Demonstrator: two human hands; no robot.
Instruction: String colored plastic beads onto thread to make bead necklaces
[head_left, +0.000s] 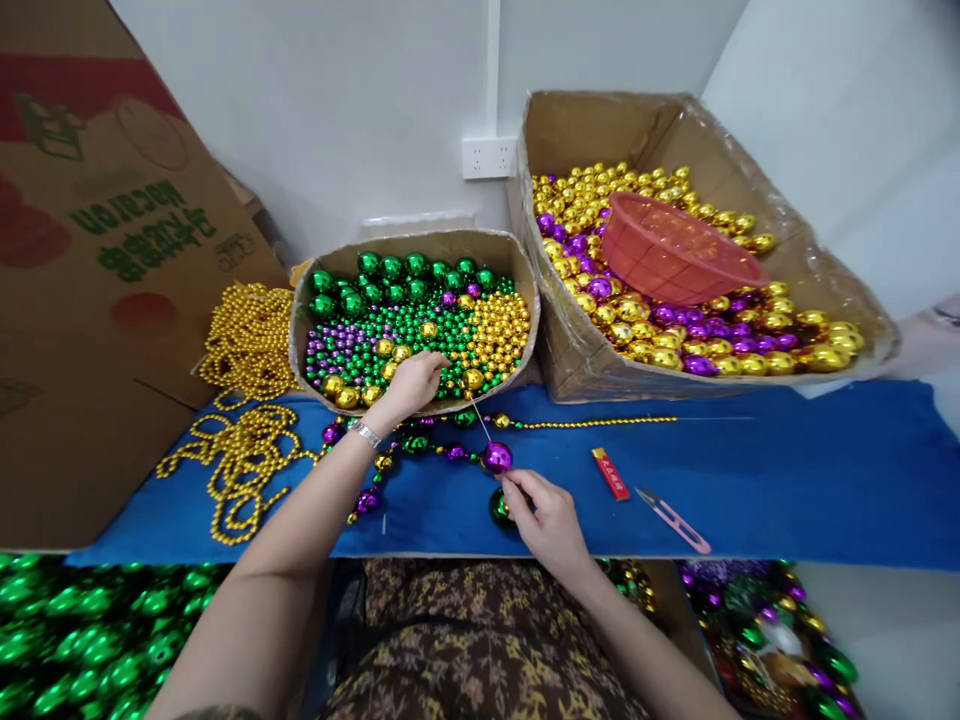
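My left hand (pixel 417 384) is over the near edge of a cardboard box (pixel 526 345) of green, purple and gold beads, its fingers bent together; what they hold, if anything, is hidden. My right hand (pixel 551 522) pinches the lower side of a large purple bead (pixel 496 457) above the blue cloth. A thin needle or wire (pixel 481 418) rises from that bead toward a gold bead (pixel 472 380) at the box's edge. Beside my right fingers is a big dark green bead (pixel 502 507). A strand of mixed beads (pixel 415 444) lies behind, joined to a twisted gold string (pixel 600 423).
Thread snips (pixel 675 520) and a small red packet (pixel 611 474) lie at the right. Gold bead chains (pixel 251 460) pile up at the left, beside a large carton (pixel 82 300). A bigger box of gold and purple beads holds a red basket (pixel 675 250).
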